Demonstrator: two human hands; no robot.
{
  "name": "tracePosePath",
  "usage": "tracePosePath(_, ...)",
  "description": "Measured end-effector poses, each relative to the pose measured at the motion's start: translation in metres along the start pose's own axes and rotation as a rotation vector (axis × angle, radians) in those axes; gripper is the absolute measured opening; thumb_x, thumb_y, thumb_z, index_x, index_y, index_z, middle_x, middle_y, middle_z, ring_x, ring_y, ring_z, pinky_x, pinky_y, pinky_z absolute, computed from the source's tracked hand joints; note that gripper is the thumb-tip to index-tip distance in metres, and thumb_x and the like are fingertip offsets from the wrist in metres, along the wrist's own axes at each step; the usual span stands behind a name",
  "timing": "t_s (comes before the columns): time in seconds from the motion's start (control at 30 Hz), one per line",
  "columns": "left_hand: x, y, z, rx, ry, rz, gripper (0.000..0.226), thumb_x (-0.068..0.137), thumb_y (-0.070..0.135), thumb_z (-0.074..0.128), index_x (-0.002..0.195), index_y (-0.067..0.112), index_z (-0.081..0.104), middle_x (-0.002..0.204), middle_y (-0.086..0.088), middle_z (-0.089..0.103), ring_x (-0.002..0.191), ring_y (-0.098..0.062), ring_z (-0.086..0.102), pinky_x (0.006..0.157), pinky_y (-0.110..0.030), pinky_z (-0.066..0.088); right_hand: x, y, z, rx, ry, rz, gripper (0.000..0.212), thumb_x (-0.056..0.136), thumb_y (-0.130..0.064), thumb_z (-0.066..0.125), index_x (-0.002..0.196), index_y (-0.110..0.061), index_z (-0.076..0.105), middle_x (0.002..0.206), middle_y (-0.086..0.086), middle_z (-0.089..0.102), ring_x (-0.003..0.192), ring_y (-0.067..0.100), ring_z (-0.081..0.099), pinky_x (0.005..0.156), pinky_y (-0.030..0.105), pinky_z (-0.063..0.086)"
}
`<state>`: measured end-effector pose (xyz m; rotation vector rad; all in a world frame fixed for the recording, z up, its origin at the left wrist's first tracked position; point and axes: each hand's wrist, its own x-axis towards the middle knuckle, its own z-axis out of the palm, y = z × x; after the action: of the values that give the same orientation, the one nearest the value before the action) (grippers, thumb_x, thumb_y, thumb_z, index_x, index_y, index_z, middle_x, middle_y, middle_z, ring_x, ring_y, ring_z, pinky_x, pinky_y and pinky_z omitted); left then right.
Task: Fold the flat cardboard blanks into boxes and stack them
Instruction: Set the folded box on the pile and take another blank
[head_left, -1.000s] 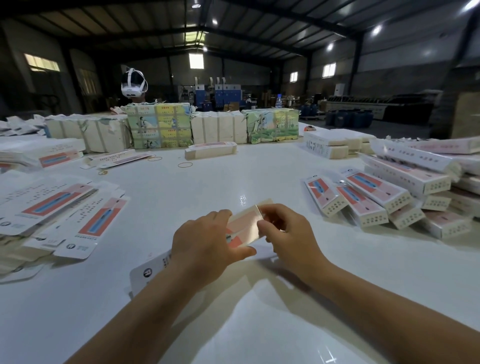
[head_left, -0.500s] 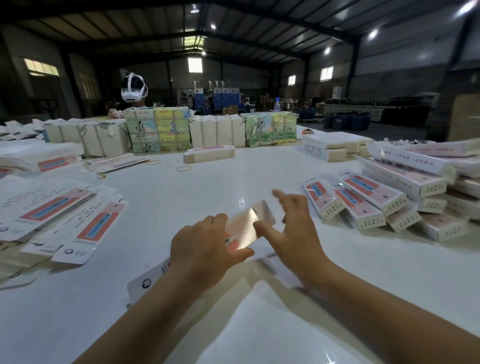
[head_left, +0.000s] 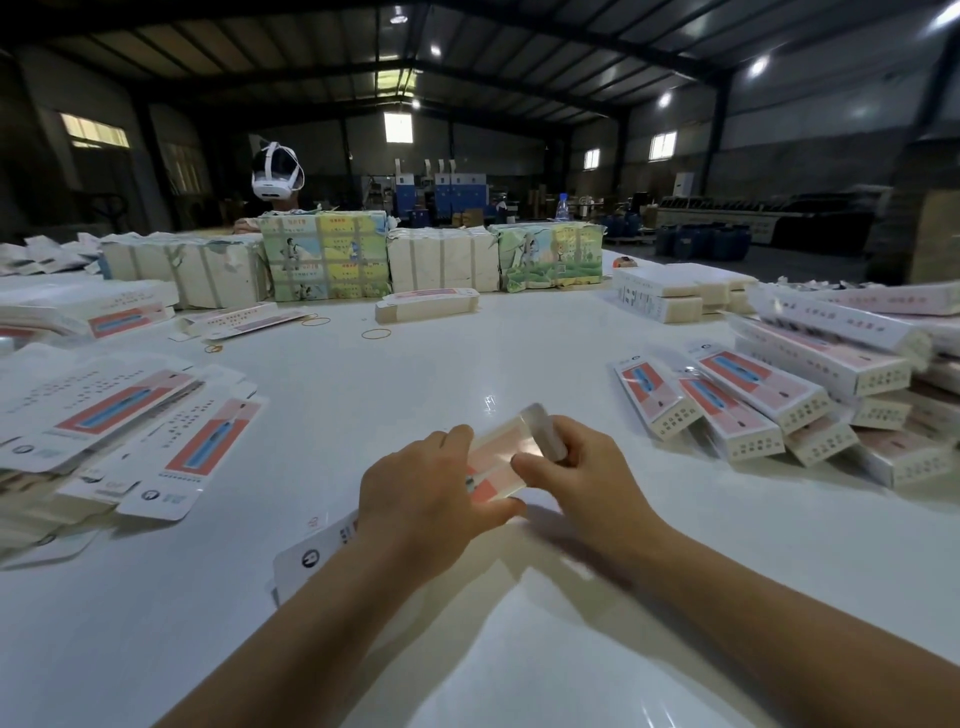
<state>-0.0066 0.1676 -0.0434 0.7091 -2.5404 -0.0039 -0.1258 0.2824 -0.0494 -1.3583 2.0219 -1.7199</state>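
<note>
We pinch the red-and-white printed cardboard blank with both hands, left hand steadying, right hand clamped on the end flap; we should crease squarely.

A: What carries it all?

B: A glossy white table.

A: And on it?

B: Flat printed blanks fanned at the left edge, folded boxes heaped at the right. Wrapped bundles line the far side at upper centre, a small banded stack just before them, rubber bands loose nearby. White stacks sit upper right.
</note>
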Motion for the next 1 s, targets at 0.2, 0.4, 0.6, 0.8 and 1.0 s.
tracePosePath(0.2,0.001,0.003,0.004,0.091,0.057,-0.013,0.061,0.075,0.075,0.045,0.115,0.028,0.044,0.103,0.01,0.058,0.089,-0.013,0.057,0.067,-0.026,0.042,-0.005,-0.001,0.012,-0.441,-0.015,-0.212,0.039,0.099,-0.019,0.043,0.137,-0.013,0.046,0.095,0.002,0.064,0.08,0.014,0.053,0.069,0.018,0.035)
tracePosePath(0.4,0.0,-0.002,0.001,0.061,0.069,-0.015,0.069,0.074,0.077,0.046,0.122,0.028,0.041,0.111,0.01,0.058,0.09,-0.012,0.058,0.07,-0.024,0.049,0.002,-0.009,0.001,0.304,-0.045,0.164,0.025,0.099,-0.022,0.048,0.109,-0.017,0.071,0.103,0.003,0.073,0.098,0.021,0.068,0.091,0.035,0.054)
tracePosePath(0.6,-0.001,-0.002,0.001,-0.003,0.104,0.01,0.068,0.073,0.076,0.049,0.123,0.03,0.041,0.108,0.011,0.059,0.088,-0.012,0.058,0.069,-0.025,0.048,0.004,-0.009,-0.002,0.501,-0.01,0.2,0.031,0.093,-0.003,0.053,0.094,-0.025,0.075,0.099,0.005,0.074,0.093,0.02,0.071,0.076,0.025,0.056)
tracePosePath(0.8,-0.002,-0.003,0.002,-0.026,0.153,0.036,0.069,0.071,0.075,0.052,0.122,0.029,0.046,0.109,0.009,0.062,0.086,-0.012,0.06,0.064,-0.02,0.039,0.001,-0.016,-0.002,0.527,-0.016,0.146,0.042,0.097,-0.01,0.049,0.081,-0.037,0.077,0.096,0.001,0.075,0.093,0.017,0.071,0.073,0.022,0.056)
tracePosePath(1.0,-0.003,-0.001,0.002,0.02,0.158,0.057,0.073,0.07,0.074,0.055,0.122,0.024,0.049,0.106,0.006,0.063,0.086,-0.015,0.06,0.063,-0.024,0.04,-0.001,-0.015,-0.001,0.444,-0.011,0.103,0.057,0.097,-0.002,0.044,0.075,-0.044,0.075,0.09,-0.006,0.075,0.088,0.011,0.071,0.069,0.018,0.055)
